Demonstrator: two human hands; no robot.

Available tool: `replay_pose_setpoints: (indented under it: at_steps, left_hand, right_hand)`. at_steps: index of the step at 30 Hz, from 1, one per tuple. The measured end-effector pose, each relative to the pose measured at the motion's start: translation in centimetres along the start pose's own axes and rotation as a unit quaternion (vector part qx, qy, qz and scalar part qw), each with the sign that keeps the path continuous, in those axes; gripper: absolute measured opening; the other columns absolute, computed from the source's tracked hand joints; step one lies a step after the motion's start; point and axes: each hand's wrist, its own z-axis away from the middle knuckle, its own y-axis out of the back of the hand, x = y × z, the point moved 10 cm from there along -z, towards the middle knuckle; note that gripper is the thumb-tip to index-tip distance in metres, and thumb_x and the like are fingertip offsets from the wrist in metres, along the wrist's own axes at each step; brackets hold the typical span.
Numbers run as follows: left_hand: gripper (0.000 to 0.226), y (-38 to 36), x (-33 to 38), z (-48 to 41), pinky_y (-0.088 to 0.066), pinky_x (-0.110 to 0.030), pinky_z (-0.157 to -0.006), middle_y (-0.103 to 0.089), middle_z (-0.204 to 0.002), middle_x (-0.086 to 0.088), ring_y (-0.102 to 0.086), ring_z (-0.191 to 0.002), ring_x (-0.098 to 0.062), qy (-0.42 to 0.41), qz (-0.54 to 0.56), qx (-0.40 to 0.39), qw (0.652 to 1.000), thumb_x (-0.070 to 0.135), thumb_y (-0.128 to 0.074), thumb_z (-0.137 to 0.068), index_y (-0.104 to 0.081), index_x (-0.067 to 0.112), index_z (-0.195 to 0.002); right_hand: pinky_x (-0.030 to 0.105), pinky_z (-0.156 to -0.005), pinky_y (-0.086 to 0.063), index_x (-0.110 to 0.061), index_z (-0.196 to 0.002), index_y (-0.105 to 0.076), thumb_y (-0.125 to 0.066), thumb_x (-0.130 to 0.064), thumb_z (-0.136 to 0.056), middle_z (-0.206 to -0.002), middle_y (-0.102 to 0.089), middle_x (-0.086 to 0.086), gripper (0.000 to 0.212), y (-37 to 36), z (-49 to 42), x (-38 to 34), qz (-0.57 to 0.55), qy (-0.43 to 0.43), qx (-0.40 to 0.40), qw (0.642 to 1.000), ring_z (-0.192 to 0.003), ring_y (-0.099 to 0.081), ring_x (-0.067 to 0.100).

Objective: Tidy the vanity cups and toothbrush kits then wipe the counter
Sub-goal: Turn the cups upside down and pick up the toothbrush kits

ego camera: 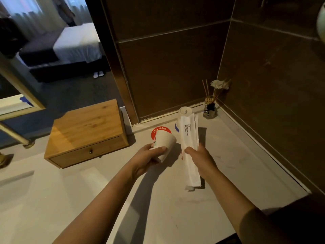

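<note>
A white paper cup (165, 144) is tipped on its side above the pale counter (228, 164), held up off it. Just behind it is a round red lid or coaster (159, 132) with white letters. To the right, long white toothbrush packets (190, 147) with blue writing are held up together. Far behind them another white cup (185, 111) stands upside down on the counter.
</note>
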Motion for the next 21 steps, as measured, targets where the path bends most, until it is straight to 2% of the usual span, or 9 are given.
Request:
replay_pose_setpoints:
  at_steps: [3, 6, 8, 11, 17, 21]
  left_hand:
    - [0.062, 2.2, 2.8, -0.6, -0.052, -0.033, -0.085, -0.052, -0.115, -0.004, -0.053, -0.105, -0.022, -0.068, -0.158, 0.099, 0.980, 0.029, -0.074, -0.073, -0.046, 0.013, -0.125]
    - [0.066, 3.9, 5.5, -1.1, -0.052, -0.037, -0.088, -0.052, -0.117, -0.006, -0.053, -0.107, -0.024, -0.113, -0.183, 0.163, 0.963, 0.027, -0.079, -0.068, -0.043, 0.012, -0.121]
    - [0.069, 4.5, 7.0, -1.6, -0.052, -0.038, -0.090, -0.053, -0.122, -0.009, -0.053, -0.110, -0.024, -0.138, -0.189, 0.182, 0.955, 0.027, -0.081, -0.065, -0.043, 0.010, -0.121]
    - [0.070, 5.1, 9.1, -2.6, -0.052, -0.032, -0.082, -0.054, -0.125, -0.011, -0.055, -0.111, -0.026, -0.157, -0.225, 0.211, 0.938, 0.024, -0.081, -0.065, -0.041, 0.011, -0.121]
    - [0.079, 5.1, 11.1, -5.3, -0.050, -0.047, -0.094, -0.048, -0.131, -0.015, -0.048, -0.117, -0.031, -0.155, -0.337, 0.233, 0.899, 0.022, -0.081, -0.065, -0.038, 0.015, -0.131]
    - [0.078, 3.8, 11.7, -6.0, -0.049, -0.046, -0.093, -0.053, -0.124, -0.013, -0.049, -0.114, -0.030, -0.170, -0.384, 0.239, 0.876, 0.025, -0.082, -0.064, -0.040, 0.011, -0.128]
  right_hand:
    - [0.055, -0.087, -0.055, -0.035, -0.114, -0.051, -0.068, -0.048, -0.061, -0.106, -0.068, 0.005, 0.057, 0.4, -0.9, 1.2, -0.046, -0.022, -0.004, 0.999, -0.095, -0.067, 0.030]
    - [0.055, -0.087, -0.054, -0.035, -0.112, -0.052, -0.069, -0.047, -0.058, -0.105, -0.068, 0.005, 0.058, 0.3, -1.4, 1.5, -0.068, -0.029, -0.010, 0.997, -0.095, -0.067, 0.031]
    - [0.055, -0.086, -0.055, -0.035, -0.110, -0.053, -0.068, -0.048, -0.055, -0.104, -0.069, 0.005, 0.058, 0.2, -1.7, 1.3, -0.066, -0.024, -0.016, 0.997, -0.094, -0.067, 0.031]
    - [0.054, -0.087, -0.055, -0.034, -0.108, -0.054, -0.067, -0.046, -0.055, -0.103, -0.069, 0.005, 0.057, -0.1, -1.9, 1.3, -0.073, -0.020, -0.026, 0.997, -0.094, -0.066, 0.032]
    - [0.054, -0.083, -0.056, -0.040, -0.096, -0.058, -0.071, -0.049, -0.042, -0.093, -0.074, 0.002, 0.056, 0.2, -2.1, 2.1, -0.138, -0.031, -0.010, 0.990, -0.088, -0.070, 0.030]
    - [0.057, -0.086, -0.055, -0.037, -0.101, -0.060, -0.072, -0.046, -0.042, -0.093, -0.074, 0.003, 0.061, -0.2, -2.2, 2.0, -0.168, -0.027, -0.023, 0.985, -0.088, -0.070, 0.030]
